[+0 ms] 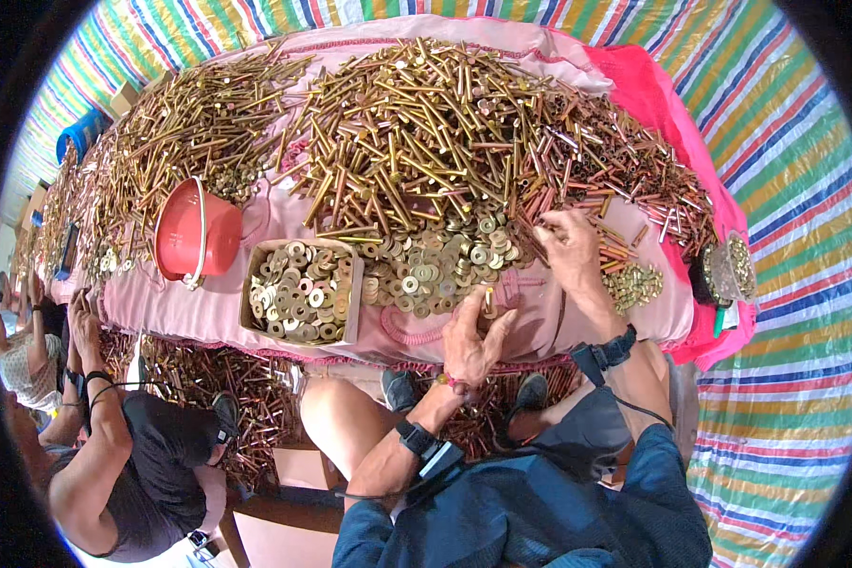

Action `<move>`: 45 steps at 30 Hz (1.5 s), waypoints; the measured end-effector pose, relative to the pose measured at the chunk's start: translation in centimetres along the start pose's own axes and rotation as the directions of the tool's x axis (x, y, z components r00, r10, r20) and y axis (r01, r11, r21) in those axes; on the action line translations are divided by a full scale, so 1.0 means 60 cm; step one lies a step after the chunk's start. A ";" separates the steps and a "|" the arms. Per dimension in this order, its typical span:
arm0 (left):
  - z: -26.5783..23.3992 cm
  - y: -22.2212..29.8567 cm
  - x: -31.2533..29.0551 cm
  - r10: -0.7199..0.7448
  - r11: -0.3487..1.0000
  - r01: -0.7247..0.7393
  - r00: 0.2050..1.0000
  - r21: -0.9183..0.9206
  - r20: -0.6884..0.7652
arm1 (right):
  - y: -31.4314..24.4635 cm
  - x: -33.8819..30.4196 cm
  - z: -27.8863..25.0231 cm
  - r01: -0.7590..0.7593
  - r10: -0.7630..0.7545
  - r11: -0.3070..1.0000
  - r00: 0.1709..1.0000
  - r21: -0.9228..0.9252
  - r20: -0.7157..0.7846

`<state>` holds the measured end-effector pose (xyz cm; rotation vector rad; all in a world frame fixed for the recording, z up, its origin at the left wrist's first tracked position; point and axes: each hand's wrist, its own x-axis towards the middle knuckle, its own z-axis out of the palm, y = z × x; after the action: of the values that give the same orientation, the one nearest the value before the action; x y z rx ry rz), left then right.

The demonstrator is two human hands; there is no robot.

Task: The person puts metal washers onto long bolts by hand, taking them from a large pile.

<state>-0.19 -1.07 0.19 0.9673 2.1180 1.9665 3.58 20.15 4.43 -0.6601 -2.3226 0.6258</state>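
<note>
My left hand point(471, 343) is at the table's front edge, with a short brass-coloured cylindrical piece point(489, 301) upright between thumb and fingers. My right hand point(572, 251) is farther forward and to the right, its fingers curled together beside the reddish metal tubes point(549, 194); whatever they pinch is hidden. Flat metal washers point(435, 265) lie heaped just beyond my left hand. Small brass-coloured nuts point(631, 287) form a pile to the right of my right wrist. Long golden bolts point(398, 142) make a big mound behind the washers.
A cardboard box point(355, 293) of washers stands left of my left hand, and a red bucket point(208, 237) lies tipped beyond it. A clear tub point(729, 265) of small parts sits at the right edge. At left, a co-worker's hands point(83, 327) reach over the pink cloth point(151, 308).
</note>
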 end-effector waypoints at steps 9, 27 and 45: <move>0.004 -0.024 -0.005 -0.039 0.999 0.040 0.998 -0.013 0.048 | -0.117 -0.030 -0.066 -0.347 0.240 0.608 0.938 0.714 0.251; 0.002 -0.036 -0.012 0.148 0.987 -0.151 0.987 0.048 0.065 | -0.130 -0.099 -0.032 0.154 -0.268 0.931 0.904 0.332 0.334; 0.003 -0.028 -0.009 0.006 0.999 -0.011 0.994 0.043 0.109 | 0.072 -0.075 -0.063 -0.220 0.259 0.900 0.964 -0.377 0.054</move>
<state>-0.31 -1.14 -1.57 1.0668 2.1090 1.8339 10.45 21.73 2.56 -1.1258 -2.5019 0.3332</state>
